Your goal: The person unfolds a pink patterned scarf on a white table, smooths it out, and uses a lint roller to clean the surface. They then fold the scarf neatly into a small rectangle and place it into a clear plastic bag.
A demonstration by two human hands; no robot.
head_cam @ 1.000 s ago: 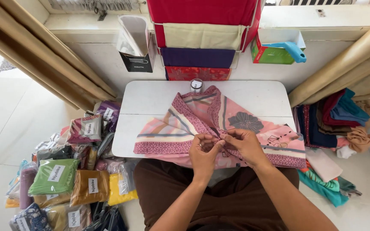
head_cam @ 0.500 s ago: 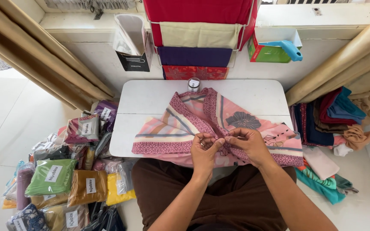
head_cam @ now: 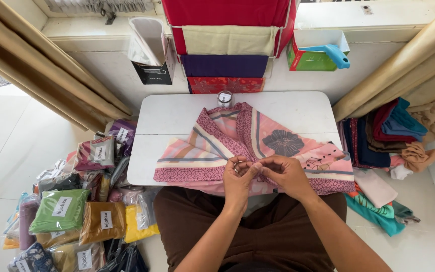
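Head view, looking down over a seated person's lap in brown cloth. Nearest the camera, the left hand (head_cam: 238,177) and the right hand (head_cam: 284,175) meet fingertip to fingertip at the near edge of a small white table (head_cam: 177,113). Both hands are closed in a narrow pinch on the near hem of a pink patterned scarf (head_cam: 258,146); whether a small item sits between the fingertips cannot be told.

The scarf lies spread across the table, folded into a broad V whose point faces away from the person. It shows striped panels on the left, a dark flower motif on the right, and a maroon patterned border along its edges. Its right end hangs past the table edge.

On the floor to the left lies a heap of bagged cloths (head_cam: 76,211) in green, mustard, yellow and purple. To the right, a pile of loose folded fabrics (head_cam: 388,136) rests against the wall.

At the table's far edge, touching the scarf's point, stands a small clear jar (head_cam: 225,98). Beyond it hangs a rack of folded cloths (head_cam: 227,40) in red, beige and purple, flanked by a white bag (head_cam: 149,48) and a green box (head_cam: 310,58).
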